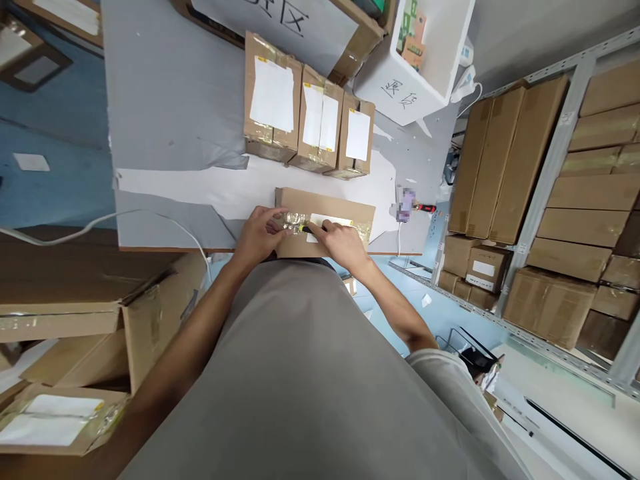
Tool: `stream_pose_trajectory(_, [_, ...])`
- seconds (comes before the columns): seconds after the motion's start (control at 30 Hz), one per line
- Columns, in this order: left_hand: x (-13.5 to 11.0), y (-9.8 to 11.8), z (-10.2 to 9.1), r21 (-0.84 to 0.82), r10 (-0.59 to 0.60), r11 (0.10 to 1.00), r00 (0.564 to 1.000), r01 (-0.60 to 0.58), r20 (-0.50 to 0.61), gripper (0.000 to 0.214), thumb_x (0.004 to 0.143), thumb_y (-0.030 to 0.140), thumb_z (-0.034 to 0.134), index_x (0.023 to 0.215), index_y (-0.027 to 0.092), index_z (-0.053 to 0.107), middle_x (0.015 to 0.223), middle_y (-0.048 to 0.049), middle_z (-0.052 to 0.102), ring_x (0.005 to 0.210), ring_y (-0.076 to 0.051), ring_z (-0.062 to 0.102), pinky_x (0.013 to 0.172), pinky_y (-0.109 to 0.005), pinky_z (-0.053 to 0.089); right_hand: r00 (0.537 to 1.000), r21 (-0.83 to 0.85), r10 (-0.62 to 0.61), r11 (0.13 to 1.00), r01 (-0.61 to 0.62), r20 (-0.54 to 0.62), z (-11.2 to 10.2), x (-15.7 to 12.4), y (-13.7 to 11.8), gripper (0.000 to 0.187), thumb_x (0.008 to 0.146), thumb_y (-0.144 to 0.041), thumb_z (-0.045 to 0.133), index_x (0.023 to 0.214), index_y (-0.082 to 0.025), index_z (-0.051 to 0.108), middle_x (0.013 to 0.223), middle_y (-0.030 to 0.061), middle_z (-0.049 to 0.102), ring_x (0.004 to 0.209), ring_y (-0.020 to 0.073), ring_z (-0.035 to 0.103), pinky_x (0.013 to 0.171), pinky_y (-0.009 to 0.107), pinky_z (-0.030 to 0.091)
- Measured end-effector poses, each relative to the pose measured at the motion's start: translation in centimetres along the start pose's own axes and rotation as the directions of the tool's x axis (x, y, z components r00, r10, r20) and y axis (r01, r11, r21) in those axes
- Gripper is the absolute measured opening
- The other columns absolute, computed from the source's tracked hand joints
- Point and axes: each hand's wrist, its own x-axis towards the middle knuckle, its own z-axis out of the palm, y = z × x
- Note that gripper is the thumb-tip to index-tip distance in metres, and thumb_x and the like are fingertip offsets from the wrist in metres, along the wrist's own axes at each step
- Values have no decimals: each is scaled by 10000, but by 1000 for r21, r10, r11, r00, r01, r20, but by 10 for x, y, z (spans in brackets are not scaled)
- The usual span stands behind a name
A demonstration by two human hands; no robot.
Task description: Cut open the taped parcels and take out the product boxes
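Head view: handwriting in black marker shows on the white plastic tub (395,97) at the table's far right; its two characters look like 退货. A white sheet (320,33) on the large carton beside it carries more handwriting, partly cut off, with 区 the clearest character. Three taped cardboard boxes (273,143) stand in a row below, each with a white shipping label (273,95); any print there is unreadable.

The long cardboard carton (325,200) lies at the table's near edge, in front of the person, with clear tape and a white label on top. The left hand (261,233) is at its left end, thumb and forefinger narrowly spaced by the tape; whether they pinch it I cannot tell. The right hand (340,243) lies over the label, fingers bent around a small black-and-yellow tool (306,229), too small to identify.
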Motion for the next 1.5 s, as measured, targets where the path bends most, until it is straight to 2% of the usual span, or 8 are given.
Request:
stream_pose_trajectory(0.27, [3,2,5,49,-17,999,999,19,-41,525,855,347,865,1366,232,830,1291,-89,686,866,-188,691,869,-369,686,1000,-100,25,995,-23,16,-18,7,-25,534,1210,-55,362,1670,-159,612,1474,232,763,1321,303,783,997,381,646])
stream_pose_trajectory(0.4, [1,7,5,84,-40,995,996,47,-85,505,862,274,831,1364,224,824,1274,-77,688,864,-177,690,868,-349,668,999,-109,53,993,-52,4,-13,6,-8,469,1200,-31,376,1492,-107,735,1416,254,793,1276,307,815,988,386,656])
stream_pose_trajectory(0.73, [-1,22,21,134,-123,976,943,171,-310,541,836,148,809,1375,190,824,1299,-62,708,832,-134,640,926,-325,641,934,-98,354,932,-349,37,51,-76,144,453,1191,-28,463,1513,-166,749,1372,238,795,1277,310,796,948,353,553])
stream_pose_trajectory(0.87, [-4,27,35,206,-107,955,895,213,-432,557,844,98,732,1391,172,809,1402,-97,720,935,-171,666,952,-338,618,913,-14,406,914,-406,39,102,-74,200,426,1180,-17,453,1390,-123,807,1369,259,789,1336,324,755,1012,367,528])
stream_pose_trajectory(0.97, [-6,30,51,294,-59,924,852,244,-521,465,930,113,672,1385,150,759,1454,-128,733,1023,-199,674,961,-334,590,914,236,406,887,-397,9,148,-59,228,407,1215,-131,496,1522,-193,757,1401,210,810,1289,304,777,980,347,554])
stream_pose_trajectory(1.1, [0,34,71,356,-4,888,781,290,-625,279,1076,260,691,1325,134,678,1342,-128,746,989,-196,625,1012,-345,562,909,722,414,644,-253,-50,208,-17,234,305,1219,-331,603,1444,-234,784,1319,120,872,1200,292,809,965,339,591])
stream_pose_trajectory(1.33, [12,28,73,349,52,898,723,268,-689,100,1070,149,659,1110,194,579,1195,-68,662,1076,-206,613,1103,-368,526,855,986,504,-159,-47,122,264,67,186,226,1145,-403,643,1034,-213,691,1035,73,851,783,150,761,754,246,610])
stream_pose_trajectory(1.5, [11,24,50,322,36,910,726,260,-686,315,1064,118,657,1376,127,615,1327,-120,700,1161,-197,660,1059,-317,527,859,949,508,-296,105,63,266,83,153,259,1142,-487,643,1118,-232,679,1155,102,854,931,170,819,830,274,656])
